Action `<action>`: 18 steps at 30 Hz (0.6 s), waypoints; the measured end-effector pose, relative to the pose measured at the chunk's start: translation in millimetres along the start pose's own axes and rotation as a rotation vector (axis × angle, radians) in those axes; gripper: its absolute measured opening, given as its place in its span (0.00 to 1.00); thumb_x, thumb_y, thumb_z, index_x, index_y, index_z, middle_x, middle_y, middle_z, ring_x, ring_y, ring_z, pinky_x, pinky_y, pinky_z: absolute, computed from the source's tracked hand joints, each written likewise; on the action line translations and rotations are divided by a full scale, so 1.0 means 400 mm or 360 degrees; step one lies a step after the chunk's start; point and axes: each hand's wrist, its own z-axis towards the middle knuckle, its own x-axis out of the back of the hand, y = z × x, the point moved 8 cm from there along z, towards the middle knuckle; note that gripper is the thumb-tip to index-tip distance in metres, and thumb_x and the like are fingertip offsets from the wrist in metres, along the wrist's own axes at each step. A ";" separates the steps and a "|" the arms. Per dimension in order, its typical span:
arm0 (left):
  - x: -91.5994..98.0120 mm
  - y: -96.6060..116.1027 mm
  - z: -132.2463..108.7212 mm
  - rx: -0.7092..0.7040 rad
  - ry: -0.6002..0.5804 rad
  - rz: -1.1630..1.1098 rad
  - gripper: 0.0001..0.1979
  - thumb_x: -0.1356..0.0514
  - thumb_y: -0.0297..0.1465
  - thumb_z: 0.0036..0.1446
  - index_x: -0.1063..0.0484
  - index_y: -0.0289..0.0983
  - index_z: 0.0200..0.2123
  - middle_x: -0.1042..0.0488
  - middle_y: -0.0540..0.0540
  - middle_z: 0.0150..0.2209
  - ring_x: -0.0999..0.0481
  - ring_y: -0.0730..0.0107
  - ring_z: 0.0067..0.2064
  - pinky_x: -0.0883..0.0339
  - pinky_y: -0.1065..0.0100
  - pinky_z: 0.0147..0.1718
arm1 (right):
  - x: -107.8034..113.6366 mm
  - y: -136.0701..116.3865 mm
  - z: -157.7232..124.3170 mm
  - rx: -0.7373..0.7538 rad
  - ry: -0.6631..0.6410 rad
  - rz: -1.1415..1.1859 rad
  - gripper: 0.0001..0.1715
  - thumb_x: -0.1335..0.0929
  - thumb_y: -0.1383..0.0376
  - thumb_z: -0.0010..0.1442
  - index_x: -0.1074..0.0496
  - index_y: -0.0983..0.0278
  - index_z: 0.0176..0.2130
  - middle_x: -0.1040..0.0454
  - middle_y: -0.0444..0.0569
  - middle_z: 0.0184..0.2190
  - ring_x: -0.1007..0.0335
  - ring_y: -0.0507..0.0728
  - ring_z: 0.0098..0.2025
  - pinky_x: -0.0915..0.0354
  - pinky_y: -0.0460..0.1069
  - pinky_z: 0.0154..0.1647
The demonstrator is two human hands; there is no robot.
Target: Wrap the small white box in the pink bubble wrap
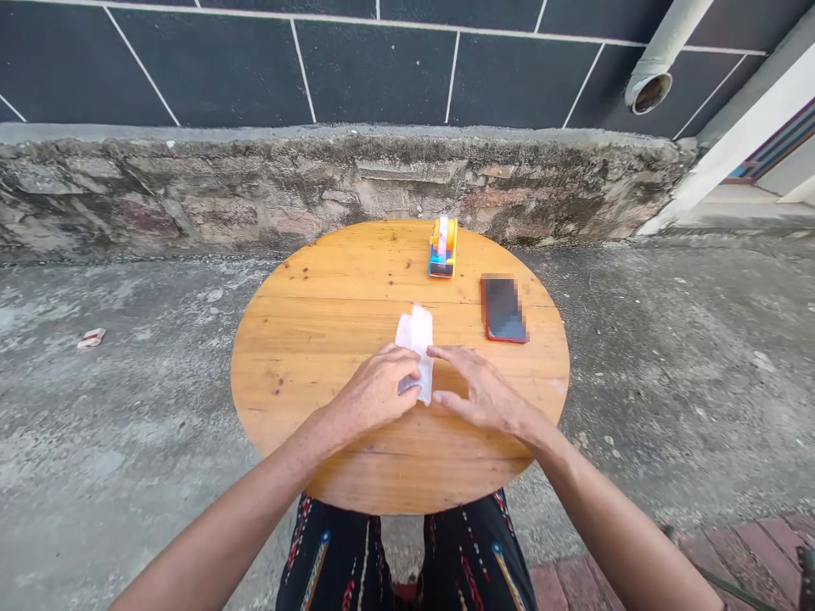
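Observation:
A folded white sheet [421,339], thin like tissue paper or soft wrap, lies lengthwise near the middle of the round wooden table [306,322]. My left hand [383,383] rests at its left side, fingers curved over the edge and the thumb apart from them. Part of the sheet is hidden beneath those fingers. On the opposite side, my right hand [474,386] has its fingers and thumb spread, with the fingertips at the sheet's right edge. Whether they touch it I cannot tell.
A tape dispenser [442,248], yellow and blue, stands at the table's far edge. A phone [504,310] in a red case lies at the right. Behind is a stone wall base [306,195]; a drainpipe [666,51] hangs at upper right. Small litter [92,338] lies on the concrete.

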 end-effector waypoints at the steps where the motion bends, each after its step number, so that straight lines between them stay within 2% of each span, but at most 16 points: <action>1: 0.000 0.000 0.000 0.0008 0.0001 0.0003 0.06 0.43 0.23 0.52 0.28 0.38 0.29 0.23 0.47 0.43 0.28 0.61 0.46 0.33 0.62 0.43 | -0.011 0.001 0.001 -0.0009 -0.0028 -0.0013 0.35 0.31 0.57 0.59 0.42 0.63 0.62 0.35 0.58 0.60 0.39 0.64 0.61 0.42 0.65 0.60; 5: -0.001 -0.002 -0.001 0.0056 -0.0031 -0.0015 0.05 0.42 0.24 0.52 0.28 0.38 0.29 0.23 0.48 0.43 0.29 0.63 0.46 0.34 0.62 0.43 | -0.040 0.005 0.019 -0.0015 -0.0087 -0.0041 0.41 0.31 0.52 0.58 0.44 0.61 0.64 0.35 0.57 0.61 0.39 0.65 0.61 0.44 0.66 0.60; 13: 0.000 -0.003 0.002 0.0085 -0.0046 -0.0040 0.04 0.41 0.24 0.50 0.29 0.38 0.28 0.24 0.48 0.42 0.28 0.63 0.45 0.34 0.63 0.42 | -0.053 -0.007 0.017 0.0036 -0.0011 -0.0148 0.43 0.30 0.54 0.56 0.46 0.63 0.64 0.33 0.59 0.59 0.37 0.65 0.59 0.44 0.64 0.59; 18: -0.004 -0.007 0.002 0.0060 -0.0030 -0.0035 0.06 0.43 0.22 0.50 0.29 0.37 0.29 0.25 0.47 0.42 0.28 0.63 0.45 0.35 0.63 0.43 | -0.052 -0.024 0.017 0.0092 0.0148 -0.0250 0.38 0.31 0.60 0.56 0.43 0.67 0.62 0.28 0.60 0.53 0.32 0.65 0.54 0.42 0.62 0.56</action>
